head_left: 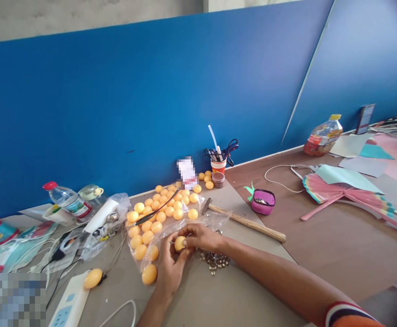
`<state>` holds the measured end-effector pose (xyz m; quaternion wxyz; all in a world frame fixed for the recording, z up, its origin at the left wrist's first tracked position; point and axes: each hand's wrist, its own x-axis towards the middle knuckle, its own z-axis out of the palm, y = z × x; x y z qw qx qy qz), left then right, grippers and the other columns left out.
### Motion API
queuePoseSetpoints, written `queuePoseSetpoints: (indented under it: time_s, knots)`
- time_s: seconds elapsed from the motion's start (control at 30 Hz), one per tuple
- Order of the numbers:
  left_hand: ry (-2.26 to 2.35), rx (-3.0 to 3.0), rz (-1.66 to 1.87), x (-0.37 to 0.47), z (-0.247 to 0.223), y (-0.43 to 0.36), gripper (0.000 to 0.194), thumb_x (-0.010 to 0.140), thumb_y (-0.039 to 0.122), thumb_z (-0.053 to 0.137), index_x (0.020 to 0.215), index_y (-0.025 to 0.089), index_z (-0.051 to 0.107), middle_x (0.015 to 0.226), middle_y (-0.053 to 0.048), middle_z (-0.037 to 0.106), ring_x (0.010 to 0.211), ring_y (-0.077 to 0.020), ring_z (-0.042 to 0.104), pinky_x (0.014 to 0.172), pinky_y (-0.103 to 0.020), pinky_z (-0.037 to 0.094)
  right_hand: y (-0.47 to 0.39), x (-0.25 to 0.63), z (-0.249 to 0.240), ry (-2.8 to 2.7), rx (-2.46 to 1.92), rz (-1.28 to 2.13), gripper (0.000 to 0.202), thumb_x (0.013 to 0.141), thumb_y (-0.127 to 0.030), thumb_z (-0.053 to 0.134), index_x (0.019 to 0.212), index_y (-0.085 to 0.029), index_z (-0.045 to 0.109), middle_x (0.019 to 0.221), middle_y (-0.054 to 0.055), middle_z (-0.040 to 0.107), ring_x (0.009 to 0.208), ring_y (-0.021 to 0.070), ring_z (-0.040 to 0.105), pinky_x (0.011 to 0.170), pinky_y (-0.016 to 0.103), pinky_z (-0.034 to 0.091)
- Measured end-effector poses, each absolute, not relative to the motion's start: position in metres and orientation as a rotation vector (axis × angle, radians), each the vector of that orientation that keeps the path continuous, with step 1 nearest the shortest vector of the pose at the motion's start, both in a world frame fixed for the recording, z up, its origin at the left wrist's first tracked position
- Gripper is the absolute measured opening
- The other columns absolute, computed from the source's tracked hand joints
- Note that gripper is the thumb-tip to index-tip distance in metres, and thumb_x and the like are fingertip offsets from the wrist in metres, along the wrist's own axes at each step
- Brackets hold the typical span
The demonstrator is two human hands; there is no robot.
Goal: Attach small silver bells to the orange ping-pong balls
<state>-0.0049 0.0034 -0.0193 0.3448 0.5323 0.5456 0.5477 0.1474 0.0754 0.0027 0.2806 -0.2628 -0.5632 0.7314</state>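
Note:
Both hands meet around one orange ball (180,243) above the table. My left hand (171,265) curls round its left and lower side, and my right hand (198,238) has its fingers closed on its right side. Just behind my hands, many more orange balls (161,216) lie in and around a clear plastic bag (212,220), with a black strip (156,211) across them. Small metal bells or beads (215,261) are heaped partly beneath my right wrist. A wooden-handled hammer (249,222) lies behind my right forearm.
At left are a white power strip (71,299), another orange ball (92,278), cables and a plastic bottle (69,200). A pen cup (218,165) and purple pouch (263,202) stand behind. On the right are a pink fan (344,193), papers and a juice bottle (323,136).

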Motion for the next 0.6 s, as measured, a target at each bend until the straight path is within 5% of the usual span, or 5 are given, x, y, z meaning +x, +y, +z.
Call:
queuePoseSetpoints:
  time_s: [0.17, 0.6]
  knots:
    - [1.32, 1.282, 1.342, -0.006, -0.018, 0.003, 0.05, 0.078, 0.043, 0.066, 0.12, 0.022, 0.048, 0.118, -0.01, 0.062, 0.105, -0.0253, 0.064, 0.091, -0.04, 0.053, 0.078, 0.148, -0.002, -1.4, -0.585, 2.035, 0.037, 0.069, -0.041, 0.075, 0.093, -0.015, 0.063, 0.082, 0.001, 0.066, 0.058, 0.0086, 0.055, 0.056, 0.024, 0.042]
    - [1.411, 1.323, 1.373, -0.011, -0.029, 0.007, 0.051, 0.073, 0.037, 0.072, 0.12, 0.023, 0.057, 0.12, -0.011, 0.065, 0.115, -0.03, 0.059, 0.098, -0.045, 0.048, 0.079, 0.146, -0.006, -1.182, -0.57, 2.04, 0.04, 0.062, -0.031, 0.08, 0.092, -0.015, 0.06, 0.089, 0.003, 0.068, 0.063, 0.0113, 0.061, 0.061, 0.026, 0.048]
